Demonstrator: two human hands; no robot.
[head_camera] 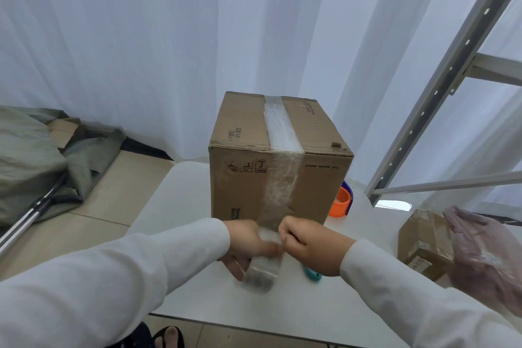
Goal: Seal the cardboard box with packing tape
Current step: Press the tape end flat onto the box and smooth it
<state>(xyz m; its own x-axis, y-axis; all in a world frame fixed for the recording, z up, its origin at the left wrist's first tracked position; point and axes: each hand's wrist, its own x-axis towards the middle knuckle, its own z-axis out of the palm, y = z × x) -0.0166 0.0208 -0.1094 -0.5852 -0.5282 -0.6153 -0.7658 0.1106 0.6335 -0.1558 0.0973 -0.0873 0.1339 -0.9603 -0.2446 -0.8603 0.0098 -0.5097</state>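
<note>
left hand (248, 243): fingers curled, gripping | right hand (308, 246): pinched closed | both arms extended forward, hands touching

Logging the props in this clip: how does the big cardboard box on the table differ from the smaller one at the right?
The big cardboard box stands upright mid-table, clear tape running over its top; the smaller cardboard box sits tilted at the right, partly under a pink plastic bag. Both are brown and taped.
</note>
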